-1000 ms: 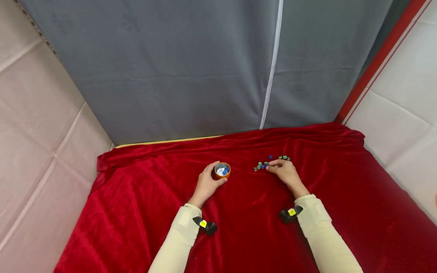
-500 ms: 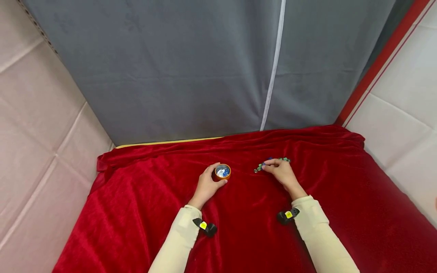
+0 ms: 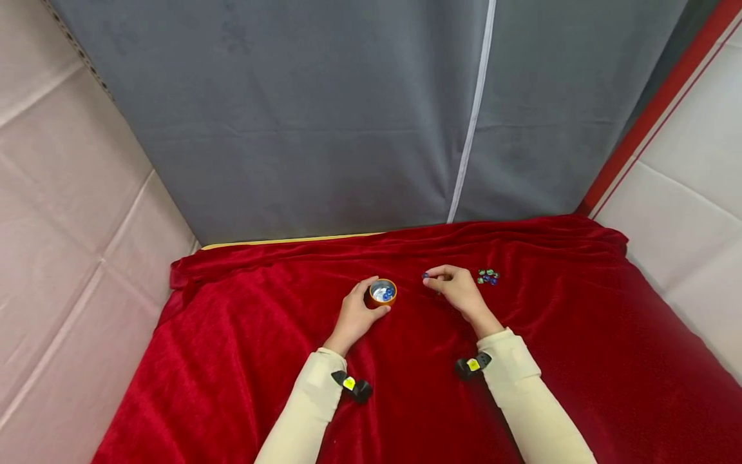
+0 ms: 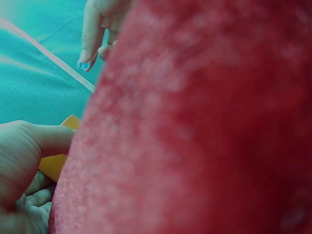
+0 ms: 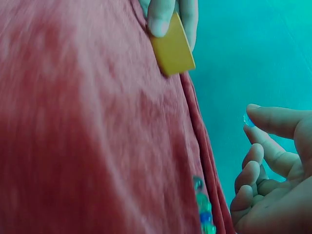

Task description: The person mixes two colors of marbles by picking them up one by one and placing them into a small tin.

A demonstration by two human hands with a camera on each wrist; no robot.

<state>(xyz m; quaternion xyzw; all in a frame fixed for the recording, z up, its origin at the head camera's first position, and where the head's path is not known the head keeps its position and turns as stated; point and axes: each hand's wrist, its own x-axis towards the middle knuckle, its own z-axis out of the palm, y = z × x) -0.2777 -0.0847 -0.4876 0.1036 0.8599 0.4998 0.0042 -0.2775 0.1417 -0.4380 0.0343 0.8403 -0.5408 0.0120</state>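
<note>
Head view, looking down past both sleeves: the right hand pinches one blue marble between thumb and finger, and from where I stand everything hangs on the short gap to its left. Across it sits the orange cup, mouth up, seemingly upright on the red cloth, with blue marbles inside. The left hand is curled round the cup from its left and near side, thumb in front, so the side facing the right hand is uncovered. From the right wrist, the pinched marble shows clear of the cloth; I'd judge height matters as much as direction. Loose marbles, green and blue, lie just beyond the right hand, on the side away from the cup.
</note>
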